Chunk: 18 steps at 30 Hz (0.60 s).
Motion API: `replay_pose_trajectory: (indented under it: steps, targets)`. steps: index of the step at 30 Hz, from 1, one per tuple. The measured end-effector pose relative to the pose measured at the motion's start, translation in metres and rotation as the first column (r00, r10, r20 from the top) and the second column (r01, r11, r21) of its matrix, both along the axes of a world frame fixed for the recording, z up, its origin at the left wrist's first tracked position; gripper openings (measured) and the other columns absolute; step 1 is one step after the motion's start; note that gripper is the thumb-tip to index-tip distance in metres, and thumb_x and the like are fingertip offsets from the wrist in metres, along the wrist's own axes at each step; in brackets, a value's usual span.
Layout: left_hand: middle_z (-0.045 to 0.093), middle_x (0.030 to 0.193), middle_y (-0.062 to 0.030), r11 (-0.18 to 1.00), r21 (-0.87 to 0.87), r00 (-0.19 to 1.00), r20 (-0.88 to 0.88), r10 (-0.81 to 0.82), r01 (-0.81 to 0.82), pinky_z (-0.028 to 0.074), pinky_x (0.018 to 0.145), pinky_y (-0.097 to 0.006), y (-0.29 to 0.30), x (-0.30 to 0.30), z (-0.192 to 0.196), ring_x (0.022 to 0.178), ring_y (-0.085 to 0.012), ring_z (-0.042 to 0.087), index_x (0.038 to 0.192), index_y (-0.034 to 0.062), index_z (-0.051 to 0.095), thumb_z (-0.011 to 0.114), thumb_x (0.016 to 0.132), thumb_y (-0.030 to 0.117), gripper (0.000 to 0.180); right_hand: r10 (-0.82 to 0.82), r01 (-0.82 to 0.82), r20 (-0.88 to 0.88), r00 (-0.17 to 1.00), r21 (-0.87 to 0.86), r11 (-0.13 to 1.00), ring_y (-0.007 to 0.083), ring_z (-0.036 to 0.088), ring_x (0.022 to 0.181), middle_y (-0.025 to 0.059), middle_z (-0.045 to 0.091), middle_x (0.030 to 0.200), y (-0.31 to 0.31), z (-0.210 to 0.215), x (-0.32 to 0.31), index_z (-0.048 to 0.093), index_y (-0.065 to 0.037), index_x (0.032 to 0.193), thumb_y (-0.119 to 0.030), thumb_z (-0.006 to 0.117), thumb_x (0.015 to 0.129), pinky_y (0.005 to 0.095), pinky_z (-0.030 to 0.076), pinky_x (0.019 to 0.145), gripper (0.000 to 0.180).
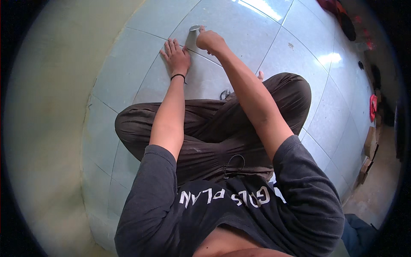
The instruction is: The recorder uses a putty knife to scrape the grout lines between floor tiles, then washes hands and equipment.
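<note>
My left hand point(176, 58) lies flat on the pale tiled floor point(239, 25), its fingers spread and pointing away from me. A dark band circles that wrist. Just to its right and a little farther off, my right hand point(209, 41) is closed round a small grey, flat, blade-like tool point(195, 28). One finger stretches along the tool, which is at the floor near a tile joint. Most of the tool is hidden by the hand, so its exact kind is unclear.
My crossed legs point(205, 124) fill the space below my forearms. A plain wall point(51, 120) rises at the left. Far right are a red object point(373, 108), brown board-like pieces point(370, 142) and a red-and-black item point(342, 21). A brown mark point(290, 45) shows on one tile.
</note>
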State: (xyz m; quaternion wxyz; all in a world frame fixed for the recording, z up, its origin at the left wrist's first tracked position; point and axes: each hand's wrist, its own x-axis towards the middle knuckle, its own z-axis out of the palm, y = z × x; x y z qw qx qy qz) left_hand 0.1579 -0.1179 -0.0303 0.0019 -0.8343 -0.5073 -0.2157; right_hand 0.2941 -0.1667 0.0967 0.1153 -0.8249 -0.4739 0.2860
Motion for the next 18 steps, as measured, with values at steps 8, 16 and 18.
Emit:
replay_pose_trajectory:
  steps: [8,16,18]
  targets:
    - [0.031,0.146,-0.0133,1.0,-0.014,1.0,0.005,-0.01,0.01,0.011,0.112,-0.052,0.001,-0.002,-0.001,0.138,-0.0287,0.023,0.136,0.003,0.039,0.041,0.093,0.034,0.053,-0.089,0.09,-0.037,0.995,0.031,0.995,0.0348,0.06,0.103,0.0245,0.061,0.111,-0.003,-0.006,0.0,0.02,0.004,0.143,-0.017,0.045,0.08,0.0444,0.047,0.088,0.07]
    - [0.033,0.146,-0.0138,1.0,-0.011,0.998,0.054,-0.029,0.03,0.011,0.112,-0.052,-0.001,0.006,0.003,0.137,-0.0291,0.024,0.136,0.0025,0.04,0.041,0.093,0.033,0.052,-0.087,0.086,0.023,0.996,0.027,0.996,0.0232,0.063,0.058,0.0151,0.066,0.082,-0.006,-0.01,0.01,0.008,-0.007,0.148,-0.008,0.036,0.08,0.0346,0.053,0.053,0.073]
    - [0.033,0.146,-0.0137,1.0,-0.018,0.999,0.045,-0.004,0.005,0.011,0.112,-0.052,0.002,-0.007,-0.002,0.137,-0.029,0.024,0.135,0.0027,0.04,0.04,0.093,0.033,0.052,-0.05,0.046,-0.064,0.997,-0.066,0.997,0.0234,0.064,0.061,0.0162,0.065,0.083,-0.004,0.011,-0.004,0.008,-0.008,0.148,-0.008,0.036,0.08,0.0349,0.053,0.052,0.073]
